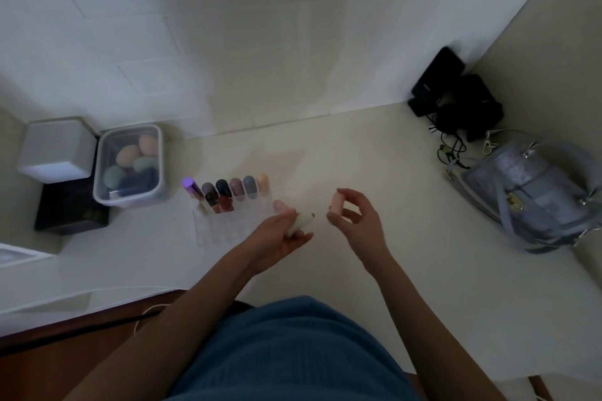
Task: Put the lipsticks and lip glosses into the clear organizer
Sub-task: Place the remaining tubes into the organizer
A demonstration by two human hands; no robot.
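Lipsticks and glosses stand upright in the back rows of our clear organizer (224, 231) on the pale counter (374, 270): a purple-capped tube (192, 188) at the far left, then five capped tubes (235, 187) in grey, dark blue, mauve, grey-blue and peach along the back, with two reddish ones (219, 202) in the row in front. The nearer compartments look empty, though the clear plastic is hard to read in this dim light.

Our left hand (286, 238) curls around a pale tube (303, 221) just beside the organizer's right end, thumb on top, a dark reddish tip showing at the tube's right end. Our right hand (355, 215) is held apart from it, pinching a small pink cap (336, 205) between thumb and fingertips, the other fingers loosely spread.

Left of the organizer sits a lidded clear tub (128, 166) holding egg-shaped sponges in peach, green and dark blue. Beyond it a white box (55, 150) rests on a black box (68, 208). At the far right a grey bag (527, 195) lies near black gear and cables (456, 98) in the corner.
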